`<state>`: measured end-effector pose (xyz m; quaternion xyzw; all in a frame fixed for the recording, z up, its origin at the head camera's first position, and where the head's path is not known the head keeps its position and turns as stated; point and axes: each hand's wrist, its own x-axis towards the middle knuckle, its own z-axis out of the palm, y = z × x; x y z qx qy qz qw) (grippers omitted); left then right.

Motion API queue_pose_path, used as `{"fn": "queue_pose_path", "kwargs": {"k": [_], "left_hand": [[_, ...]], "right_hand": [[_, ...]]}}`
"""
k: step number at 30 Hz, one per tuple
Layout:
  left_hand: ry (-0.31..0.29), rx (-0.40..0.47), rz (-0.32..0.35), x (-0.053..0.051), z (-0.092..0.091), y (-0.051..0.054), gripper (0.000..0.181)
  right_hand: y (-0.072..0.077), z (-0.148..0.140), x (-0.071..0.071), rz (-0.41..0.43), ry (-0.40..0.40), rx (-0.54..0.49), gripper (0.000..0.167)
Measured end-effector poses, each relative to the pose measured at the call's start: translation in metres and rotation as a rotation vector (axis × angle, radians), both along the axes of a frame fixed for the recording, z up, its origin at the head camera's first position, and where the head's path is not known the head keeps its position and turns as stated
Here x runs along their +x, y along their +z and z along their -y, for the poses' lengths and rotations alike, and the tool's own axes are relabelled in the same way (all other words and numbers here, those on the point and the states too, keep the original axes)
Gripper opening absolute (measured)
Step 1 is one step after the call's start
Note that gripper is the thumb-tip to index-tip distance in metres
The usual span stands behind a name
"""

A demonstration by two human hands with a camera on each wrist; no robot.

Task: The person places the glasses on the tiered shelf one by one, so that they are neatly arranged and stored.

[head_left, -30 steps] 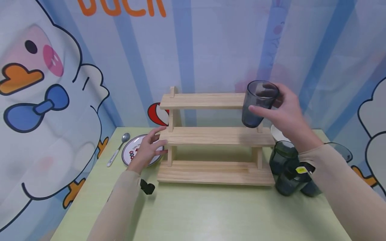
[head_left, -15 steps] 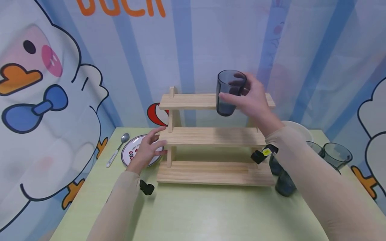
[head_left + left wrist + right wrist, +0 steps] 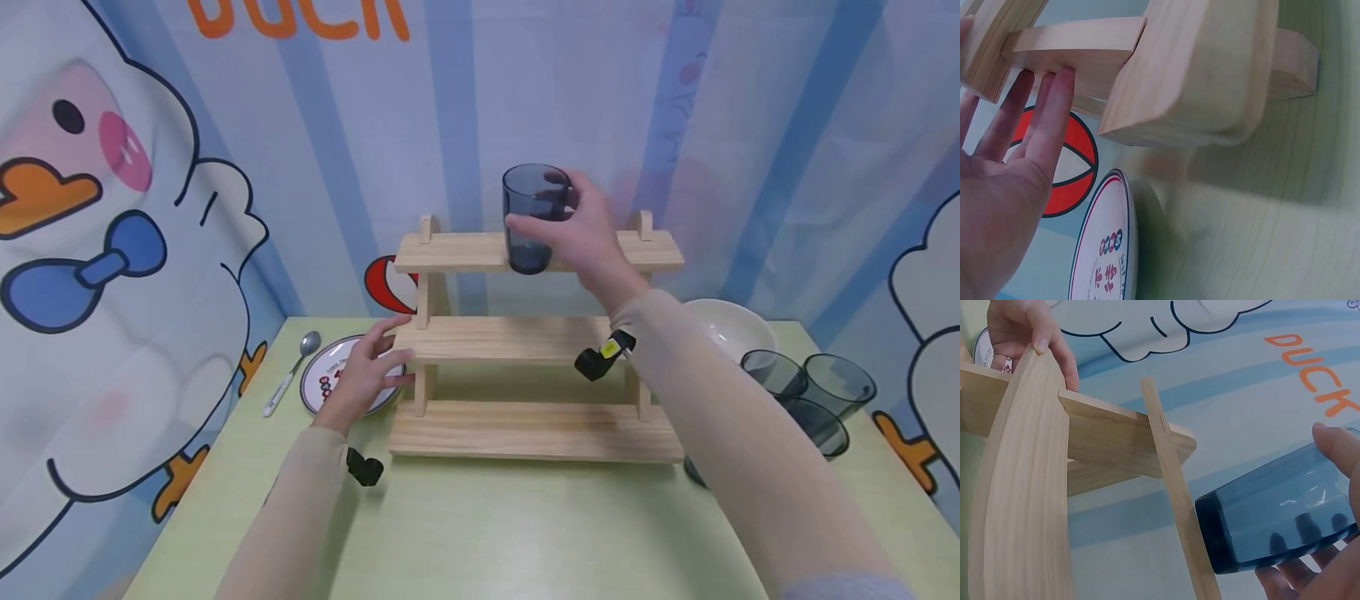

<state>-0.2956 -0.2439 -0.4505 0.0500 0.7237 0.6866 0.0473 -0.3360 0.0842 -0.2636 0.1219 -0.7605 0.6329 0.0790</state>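
My right hand (image 3: pixel 581 229) grips a dark blue tinted glass (image 3: pixel 531 250) upright, thumb on the near side and fingers round the far side. The glass's base overlaps the top shelf of a three-tier wooden rack (image 3: pixel 487 337); in the right wrist view the base (image 3: pixel 1216 534) is close to that shelf's edge, and I cannot tell whether they touch. At the rack's left end my left hand (image 3: pixel 362 375) touches the middle tier. Its fingers (image 3: pixel 1054 119) look nearly straight in the left wrist view, tips against the wooden upright (image 3: pixel 1079 53).
Several tinted glasses (image 3: pixel 838 382) stand right of the rack, partly behind my right forearm. Behind them is a white bowl (image 3: pixel 731 321). Left of the rack lie a printed plate (image 3: pixel 318 379) and a spoon (image 3: pixel 288 379). A patterned cloth (image 3: pixel 480 108) hangs behind the table (image 3: pixel 487 533).
My right hand has carried the glass left and upward, from the rack's right end to near the middle of the top shelf. The left hand has stayed in place.
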Motion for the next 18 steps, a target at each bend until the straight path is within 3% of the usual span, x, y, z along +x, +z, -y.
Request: {"fn": "queue_pose_path", "kwargs": {"k": [18], "left_hand": [[0.007, 0.004, 0.002, 0.004, -0.001, 0.003, 0.060]], "right_hand": [[-0.001, 0.028, -0.019, 0.048, -0.011, 0.035, 0.091]]}}
